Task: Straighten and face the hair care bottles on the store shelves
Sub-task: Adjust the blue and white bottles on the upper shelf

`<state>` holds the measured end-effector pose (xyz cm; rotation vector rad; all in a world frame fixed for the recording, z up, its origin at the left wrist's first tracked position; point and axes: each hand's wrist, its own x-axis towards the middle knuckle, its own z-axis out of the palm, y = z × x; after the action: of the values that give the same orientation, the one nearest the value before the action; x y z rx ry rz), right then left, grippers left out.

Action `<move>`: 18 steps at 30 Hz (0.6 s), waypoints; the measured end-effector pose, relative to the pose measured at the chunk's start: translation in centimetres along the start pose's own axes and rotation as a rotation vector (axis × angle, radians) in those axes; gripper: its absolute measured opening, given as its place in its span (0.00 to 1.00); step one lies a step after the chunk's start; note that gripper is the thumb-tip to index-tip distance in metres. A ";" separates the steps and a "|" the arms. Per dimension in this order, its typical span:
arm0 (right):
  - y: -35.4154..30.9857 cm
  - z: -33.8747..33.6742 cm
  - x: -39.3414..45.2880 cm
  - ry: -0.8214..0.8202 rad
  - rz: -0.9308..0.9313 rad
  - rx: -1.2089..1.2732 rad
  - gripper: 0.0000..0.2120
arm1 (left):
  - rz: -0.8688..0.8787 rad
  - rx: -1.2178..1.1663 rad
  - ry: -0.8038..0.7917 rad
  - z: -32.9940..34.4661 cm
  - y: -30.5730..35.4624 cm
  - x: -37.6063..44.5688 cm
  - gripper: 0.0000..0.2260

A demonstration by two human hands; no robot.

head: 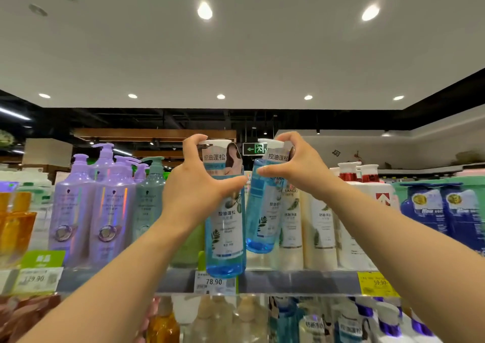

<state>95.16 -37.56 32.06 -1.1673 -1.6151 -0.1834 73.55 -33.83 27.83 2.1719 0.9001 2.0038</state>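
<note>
1. Left hand (195, 185): fingers curled over the white cap and thumb pressed across the front label; it grips the upper part of the left blue bottle (225, 227).
2. Right hand (294, 162): fingers hooked over the white pump top, thumb across the neck label; it grips the top of the right blue bottle (262, 211).
3. Left blue bottle: clear blue, upright, label facing forward, base at the front edge of the top shelf (288, 281), overlapping the 78.90 price tag (214, 282).
4. Right blue bottle: same type, tilted with its base swung to the left, just beside the first; whether its base touches the shelf cannot be told.
5. Cream bottles (319, 227): row directly behind and to the right of the tilted bottle, partly hidden by the right forearm.
6. Purple pump bottles (94, 206): group on the left of the same shelf, with a grey-green pump bottle (151, 198) beside them, near the left hand.
7. Amber bottles (15, 224): far left.
8. Dark blue bottles (446, 211): far right, beyond red-collared white bottles (357, 174).
9. Yellow price tag (375, 283): shelf edge, right.
10. Lower shelf: mixed bottles, blurred.
11. Exit sign (254, 149): green, in the background between the two caps.
</note>
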 end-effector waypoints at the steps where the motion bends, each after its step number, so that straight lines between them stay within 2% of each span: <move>1: 0.0 0.5 0.2 0.001 -0.017 -0.020 0.31 | 0.002 0.003 -0.023 0.0 -0.1 -0.6 0.42; 9: 0.8 3.7 1.4 -0.158 -0.029 -0.238 0.31 | -0.013 -0.029 -0.146 0.1 -0.8 -4.6 0.38; 13: 0.9 4.4 2.7 -0.178 0.005 -0.357 0.33 | -0.060 -0.048 -0.194 0.4 -1.4 -6.8 0.39; 18: -0.6 4.6 3.8 -0.192 -0.053 -0.672 0.28 | -0.054 -0.005 -0.259 1.8 -2.3 -9.5 0.40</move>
<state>91.91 -32.70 33.55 -1.6861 -1.8128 -0.7081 74.49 -35.50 18.03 2.3069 0.9037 1.6486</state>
